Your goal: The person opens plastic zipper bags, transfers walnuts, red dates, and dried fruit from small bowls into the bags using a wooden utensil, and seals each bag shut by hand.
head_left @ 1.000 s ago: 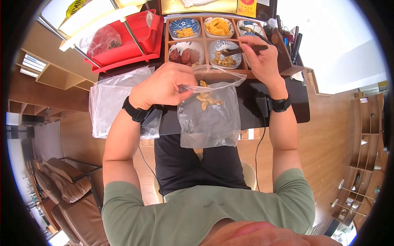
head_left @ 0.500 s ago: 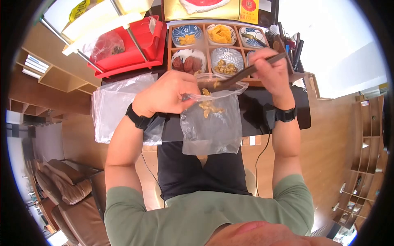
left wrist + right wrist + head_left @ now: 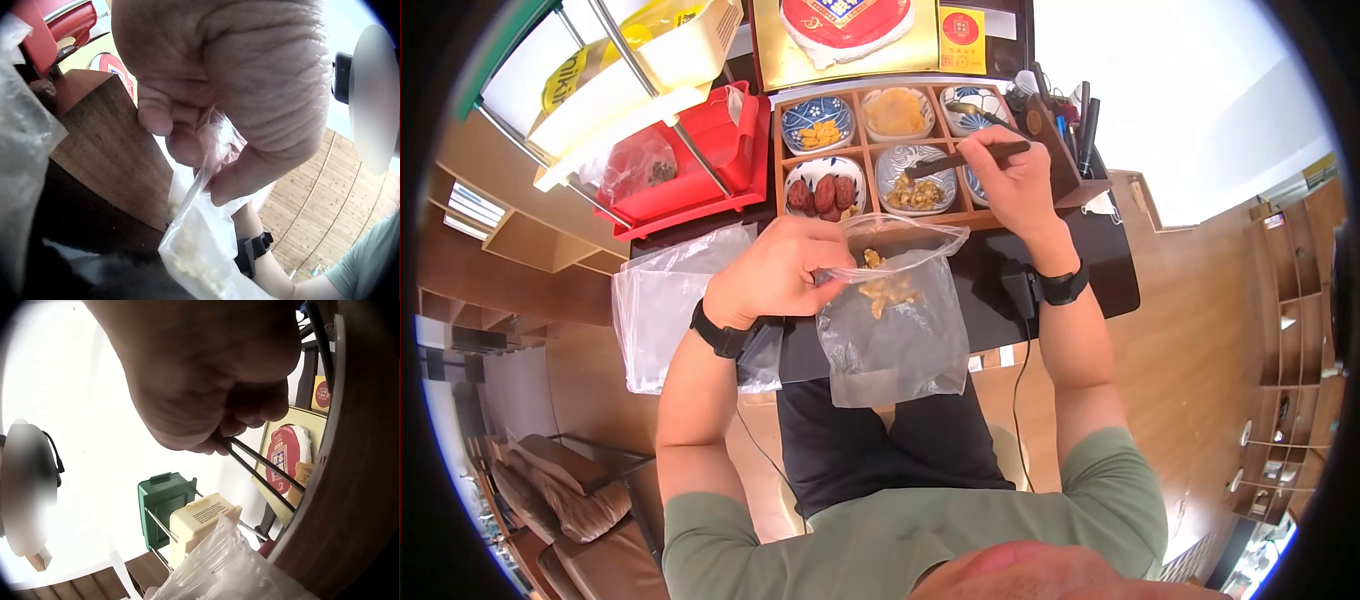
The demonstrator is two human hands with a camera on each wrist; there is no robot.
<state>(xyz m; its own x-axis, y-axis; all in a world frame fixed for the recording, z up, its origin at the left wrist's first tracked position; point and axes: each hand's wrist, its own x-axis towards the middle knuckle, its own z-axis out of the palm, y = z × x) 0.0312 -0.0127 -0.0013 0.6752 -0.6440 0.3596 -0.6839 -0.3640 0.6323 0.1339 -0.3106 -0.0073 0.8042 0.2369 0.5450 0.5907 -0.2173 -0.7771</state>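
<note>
My left hand (image 3: 780, 268) pinches the rim of a clear plastic bag (image 3: 892, 345); in the left wrist view thumb and fingers (image 3: 228, 181) grip its edge. Walnut pieces (image 3: 887, 294) lie inside the bag. My right hand (image 3: 1012, 180) holds dark tongs or chopsticks (image 3: 960, 160), their tips over a patterned bowl of walnuts (image 3: 916, 192). In the right wrist view two dark sticks (image 3: 265, 475) extend from the hand (image 3: 206, 381). The bowl sits in a divided wooden tray (image 3: 866, 152).
Bowls of red dates (image 3: 824, 192), yellow pieces (image 3: 818, 134) and orange slices (image 3: 897, 110) share the tray. More plastic bags (image 3: 670, 310) lie at left, below a red basket (image 3: 735, 150). A pen holder (image 3: 1072, 165) stands right of the tray; a gold box (image 3: 920, 62) is behind.
The right hand's utensil swung from over the walnuts to the bag opening, then back over the walnut bowl. The left hand keeps its hold on the bag's rim. The head view has shifted.
</note>
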